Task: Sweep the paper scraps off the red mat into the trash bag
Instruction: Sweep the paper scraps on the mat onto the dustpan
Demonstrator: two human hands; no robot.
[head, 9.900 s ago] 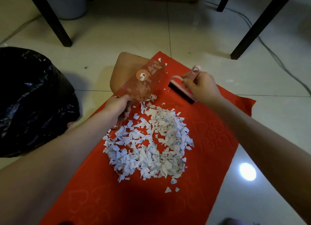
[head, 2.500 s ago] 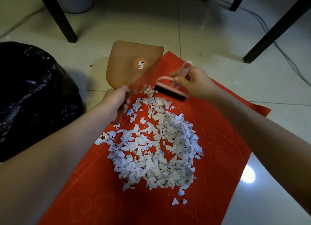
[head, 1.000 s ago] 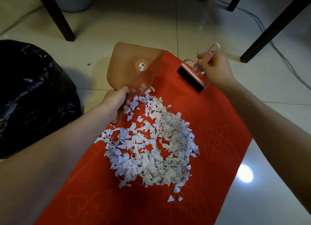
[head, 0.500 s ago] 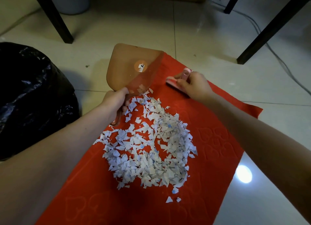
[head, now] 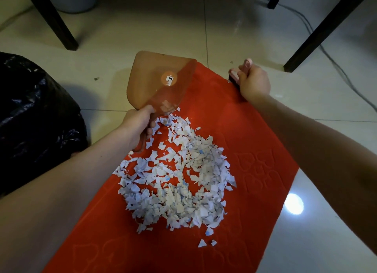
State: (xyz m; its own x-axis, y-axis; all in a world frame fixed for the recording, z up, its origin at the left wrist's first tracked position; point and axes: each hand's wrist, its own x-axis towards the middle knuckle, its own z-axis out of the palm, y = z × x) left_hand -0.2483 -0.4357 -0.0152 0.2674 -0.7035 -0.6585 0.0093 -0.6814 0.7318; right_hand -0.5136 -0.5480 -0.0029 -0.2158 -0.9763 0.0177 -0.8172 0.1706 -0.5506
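Gathering is the step in hand. The left hand (head: 138,127) is clenched round the handle of the dustpan (head: 161,83). Its translucent pan reaches away beyond that grip, tilted, with a few bits lodged close to the fingers. The right hand (head: 254,83) grasps the pink brush (head: 234,76), mostly hidden under the fist, well right of the pan at the far edge of the red mat (head: 255,134). The paper scraps (head: 177,179) lie heaped on the mat on the near side of both grips, the closest ones beside the left hand. The trash bag (head: 34,113) bulks to the left of that hand. Nearly the whole pile looks unswept, so next the pan's lip probably needs setting against the heap and the brush drawing scraps in, gently, since light paper may scatter
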